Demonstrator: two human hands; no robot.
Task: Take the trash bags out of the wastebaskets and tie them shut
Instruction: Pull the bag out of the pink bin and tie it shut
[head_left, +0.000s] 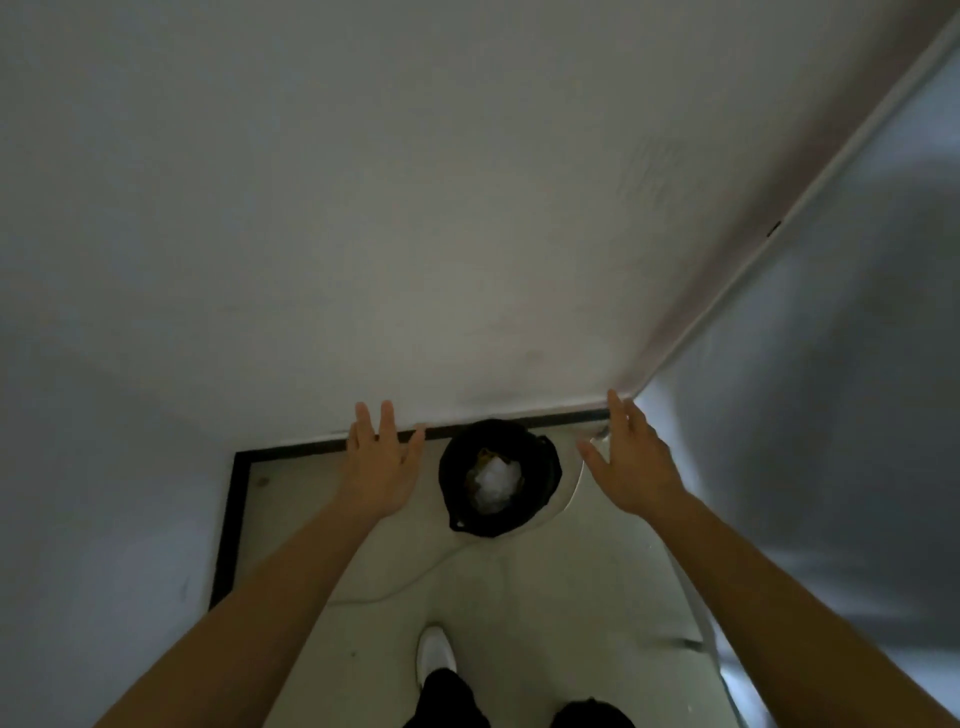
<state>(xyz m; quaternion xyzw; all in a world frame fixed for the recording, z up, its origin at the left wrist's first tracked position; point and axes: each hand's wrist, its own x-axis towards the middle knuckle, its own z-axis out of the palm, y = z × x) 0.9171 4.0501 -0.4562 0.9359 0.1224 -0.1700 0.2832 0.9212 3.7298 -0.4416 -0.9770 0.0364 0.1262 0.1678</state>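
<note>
Head view, looking down. The wastebasket (551, 470) stands on the floor (519, 597) against the wall (467, 260), between the two hands and below them, with its opening facing straight up. Its black bag (452, 488) is still in place over the rim, with white paper (493, 480) inside. The left hand (382, 462) and right hand (631, 462) are both spread, hold nothing and flank the rim about equally; neither touches it. A pale cable (415, 577) trails near the base. Nothing appears to block the reach.

White cord (415, 576) on floor (571, 597); white shoe (435, 654); black baseboard (224, 530).
</note>
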